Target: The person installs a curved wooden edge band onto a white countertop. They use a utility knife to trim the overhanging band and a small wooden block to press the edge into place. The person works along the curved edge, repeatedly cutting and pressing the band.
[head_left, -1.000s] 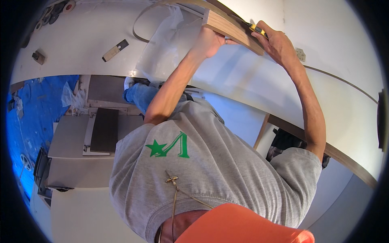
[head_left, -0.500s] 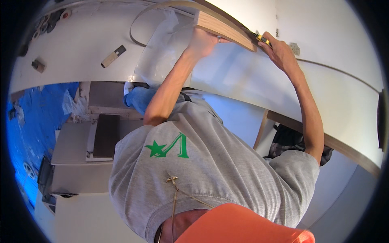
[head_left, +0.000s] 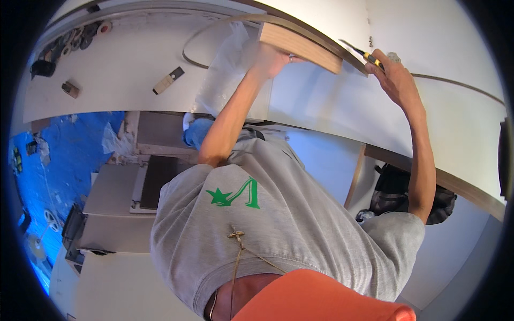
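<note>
A light wood-grained board (head_left: 302,47), tilted above the white worktop (head_left: 316,93), is gripped at its lower left side by my left hand (head_left: 274,61), which wears a ring. Along the board's far edge runs a thin brown edging strip (head_left: 225,20), curling back in a loop to the left. The strip's right end reaches past the board. My right hand (head_left: 395,77) is closed round a yellow and black utility knife (head_left: 373,59), its dark blade pointing up and left, apart from the board. Some fingers of my left hand are hidden behind the board.
Clear plastic film (head_left: 227,75) lies left of my left forearm. A small two-tone tool or block (head_left: 168,80), a dark small block (head_left: 70,89) and several tape rolls (head_left: 80,40) are on the worktop's left. Below the worktop's right part sits a black bag (head_left: 393,192).
My right hand has moved right with the knife, away from the board's end, and the blade has turned up into sight. My left hand keeps holding the board. The whole view has shifted slightly.
</note>
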The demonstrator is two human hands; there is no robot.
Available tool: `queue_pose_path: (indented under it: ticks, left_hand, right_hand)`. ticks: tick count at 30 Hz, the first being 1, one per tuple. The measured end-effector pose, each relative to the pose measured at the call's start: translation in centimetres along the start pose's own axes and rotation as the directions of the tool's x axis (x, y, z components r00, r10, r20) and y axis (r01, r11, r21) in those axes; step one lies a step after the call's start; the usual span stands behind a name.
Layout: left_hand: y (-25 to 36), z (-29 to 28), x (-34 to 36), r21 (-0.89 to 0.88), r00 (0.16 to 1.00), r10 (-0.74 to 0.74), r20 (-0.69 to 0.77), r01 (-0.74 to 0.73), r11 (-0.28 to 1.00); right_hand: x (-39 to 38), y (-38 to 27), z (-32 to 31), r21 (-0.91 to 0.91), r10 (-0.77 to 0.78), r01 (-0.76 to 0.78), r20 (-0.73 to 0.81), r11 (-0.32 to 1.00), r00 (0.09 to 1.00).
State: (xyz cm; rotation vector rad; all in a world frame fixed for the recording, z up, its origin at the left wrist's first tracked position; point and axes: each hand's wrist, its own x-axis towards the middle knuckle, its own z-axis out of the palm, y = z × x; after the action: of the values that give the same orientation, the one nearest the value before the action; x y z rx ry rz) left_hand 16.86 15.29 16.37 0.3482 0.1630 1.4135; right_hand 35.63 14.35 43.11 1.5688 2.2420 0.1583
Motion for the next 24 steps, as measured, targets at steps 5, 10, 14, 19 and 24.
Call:
queue_pose_path:
  ticks: [5,10,14,19,24]
  left_hand:
    - [-3.2,-5.8,-3.1,0.068,0.985,-0.130,-0.110,0.138,0.988]
    - [-6.1,-14.4,-8.1,0.059,0.908,-0.249,-0.336,0.284,0.957]
    - [-8.2,-20.6,-10.4,-0.069,0.846,-0.298,-0.441,0.300,0.952]
    - [-11.2,-29.5,-12.2,-0.283,0.792,-0.379,-0.479,0.270,0.920]
    - [-13.5,-35.6,-12.7,-0.190,0.756,-0.347,-0.556,0.291,0.938]
  right_hand:
    - [-2.0,-1.9,1.5,0.332,0.078,-0.066,-0.023,0.941,0.997]
    - [-3.5,-5.8,11.7,0.744,-0.004,-0.158,0.211,0.649,0.977]
    - [-5.5,-11.1,23.5,0.813,-0.052,-0.329,0.401,0.480,0.915]
    - [-10.6,-13.9,33.5,0.778,-0.006,-0.512,0.551,0.364,0.834]
    - [-14.1,-13.1,38.7,0.715,0.087,-0.643,0.648,0.274,0.757]
